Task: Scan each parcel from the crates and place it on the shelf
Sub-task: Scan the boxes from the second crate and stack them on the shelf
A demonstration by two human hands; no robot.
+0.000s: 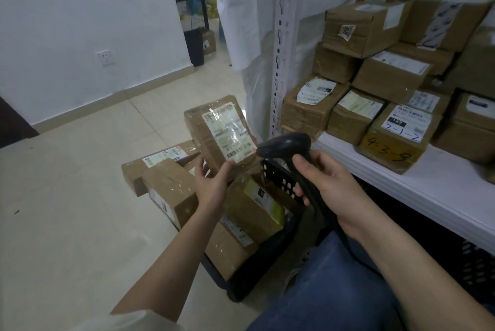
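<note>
Brown cardboard wrapped in clear tape, the parcel (221, 133) stands tilted above the black crate (270, 258), its white label turned toward the camera. From the head view, the left hand (211, 183) grasps its near bottom edge from below. The right hand (332, 186) is clenched round the handle of a black scanner (286, 145), whose nose sits just beside the label's right corner. More boxes fill the crate. At right, the white shelf (428, 183) carries stacked parcels.
</note>
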